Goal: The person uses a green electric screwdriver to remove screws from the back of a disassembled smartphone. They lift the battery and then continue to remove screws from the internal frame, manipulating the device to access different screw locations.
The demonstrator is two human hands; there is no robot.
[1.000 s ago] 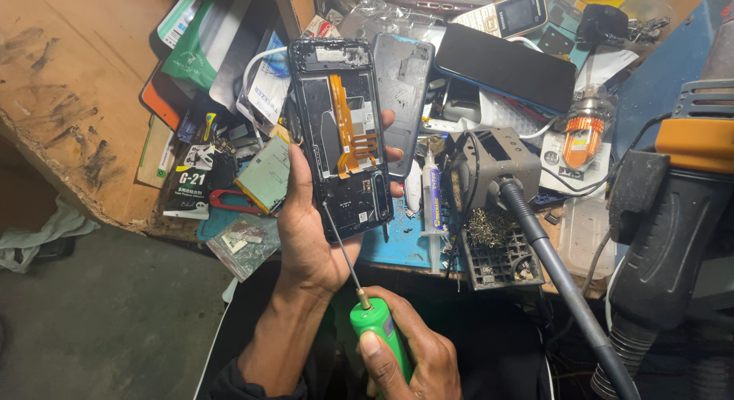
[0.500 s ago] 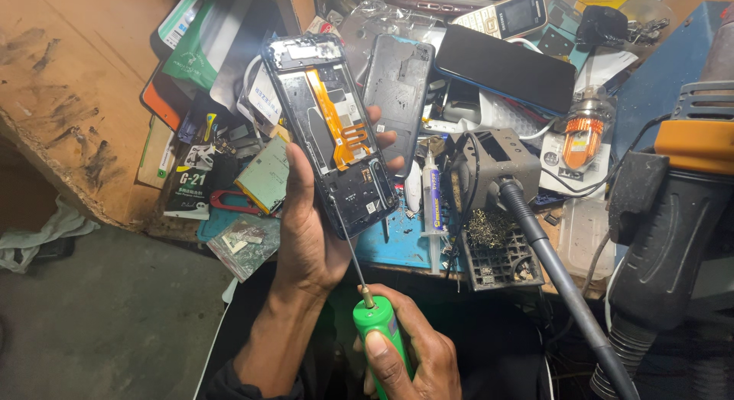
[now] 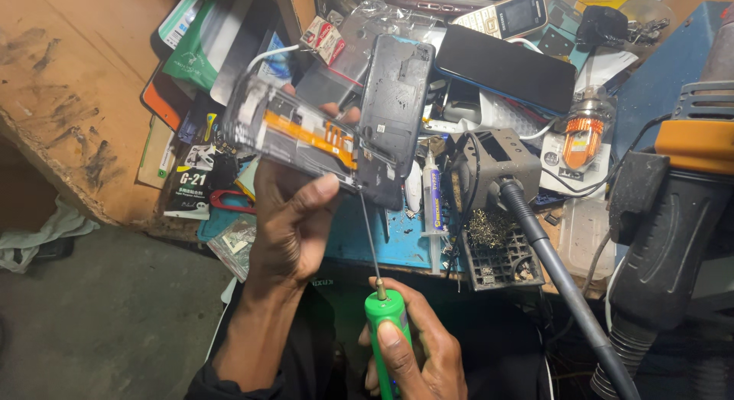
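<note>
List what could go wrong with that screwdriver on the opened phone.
1. The left hand holds the opened phone tilted in mid-air, so the long screwdriver in the right hand might slip and gouge the orange flex cable.
2. A loosened screw could drop into the cluttered bench and vanish.

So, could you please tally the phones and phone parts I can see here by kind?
Opened phone in the left hand, orange flex showing: 1
Loose grey back cover: 1
Dark smartphone, screen up: 1
Keypad phone: 1
Total: 4
</note>
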